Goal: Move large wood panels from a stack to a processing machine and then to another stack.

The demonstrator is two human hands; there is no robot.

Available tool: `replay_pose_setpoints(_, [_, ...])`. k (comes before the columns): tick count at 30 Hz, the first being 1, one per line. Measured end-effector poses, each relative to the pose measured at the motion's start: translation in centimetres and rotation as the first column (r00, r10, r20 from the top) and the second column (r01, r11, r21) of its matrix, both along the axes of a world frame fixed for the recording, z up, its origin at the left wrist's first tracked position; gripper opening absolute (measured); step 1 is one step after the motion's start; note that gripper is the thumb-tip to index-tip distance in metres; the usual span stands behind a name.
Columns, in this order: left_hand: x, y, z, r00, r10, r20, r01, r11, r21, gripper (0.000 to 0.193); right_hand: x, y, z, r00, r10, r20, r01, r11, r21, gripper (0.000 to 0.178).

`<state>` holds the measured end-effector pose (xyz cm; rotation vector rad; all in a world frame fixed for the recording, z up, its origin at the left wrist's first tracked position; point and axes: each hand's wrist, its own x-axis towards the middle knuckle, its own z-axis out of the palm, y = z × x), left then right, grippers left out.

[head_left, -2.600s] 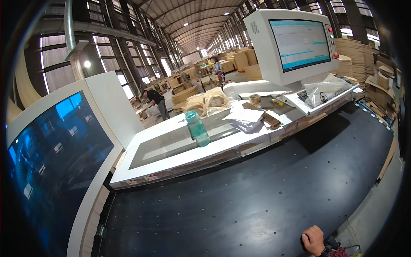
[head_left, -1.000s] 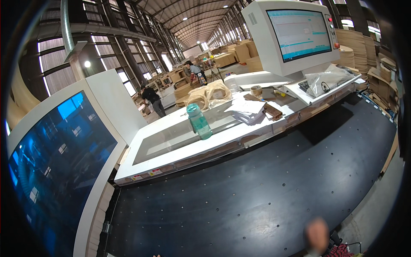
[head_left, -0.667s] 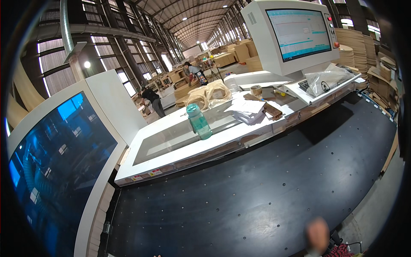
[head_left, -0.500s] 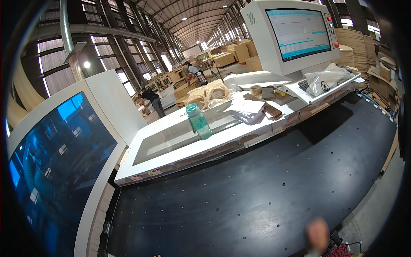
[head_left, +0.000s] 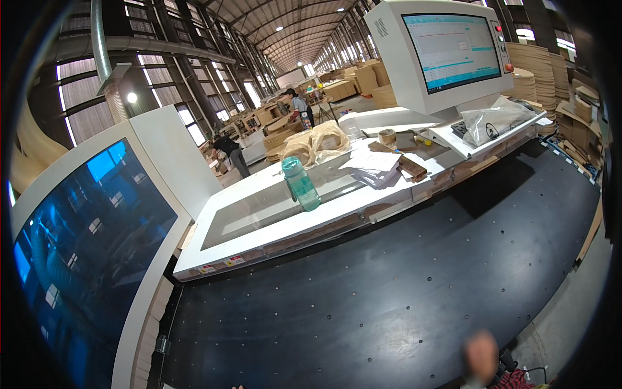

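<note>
Only the fingertips of my left hand (head_left: 238,387) show at the bottom edge, over the near side of a black table (head_left: 311,305) dotted with small holes. What that hand touches is cut off. At the lower right, a smeared skin-toned shape, seemingly my right hand (head_left: 481,358), lies over the table's near edge. Its fingers cannot be made out, and I see no object in it. Beside it shows red checked cloth (head_left: 515,379). Beyond the black surface, a green translucent bottle (head_left: 302,185) stands on a white machine beam (head_left: 265,243).
Papers (head_left: 374,167), a tape roll (head_left: 387,137) and a brown wood piece (head_left: 413,170) lie on the beam. A monitor (head_left: 453,55) rises at the far right above a keyboard with a plastic bag (head_left: 495,122). A blue-tinted machine window (head_left: 91,259) stands left. Two people work far back.
My hands and the black table look the same. In the background, one person has shifted and turned slightly. Reflections in the blue window differ a little.
</note>
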<state>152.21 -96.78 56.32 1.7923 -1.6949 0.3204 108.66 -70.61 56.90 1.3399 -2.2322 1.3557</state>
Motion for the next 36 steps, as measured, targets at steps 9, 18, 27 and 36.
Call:
replay_pose_setpoints(9, [0.28,-0.17,-0.37,1.000,0.002,0.012,-0.002,1.000,-0.011,0.030,0.02,0.02,-0.08,1.000,-0.003,0.000,0.003,1.000,-0.020,0.015])
replay_pose_setpoints(18, [0.20,-0.08,-0.16,1.000,-0.007,-0.003,0.007,1.000,-0.018,0.030,0.01,0.16,-0.43,1.000,-0.001,0.007,0.001,1.000,-0.026,0.017])
replay_pose_setpoints(27, [0.62,-0.24,-0.81,1.000,0.008,-0.013,-0.009,1.000,-0.016,0.030,0.08,0.27,-0.59,1.000,-0.008,0.016,0.009,0.999,-0.035,0.017])
replay_pose_setpoints(36, [0.55,-0.14,-0.68,1.000,0.010,-0.026,-0.011,1.000,-0.020,0.029,0.13,0.36,-0.61,0.999,-0.024,0.026,0.024,0.999,-0.028,0.016])
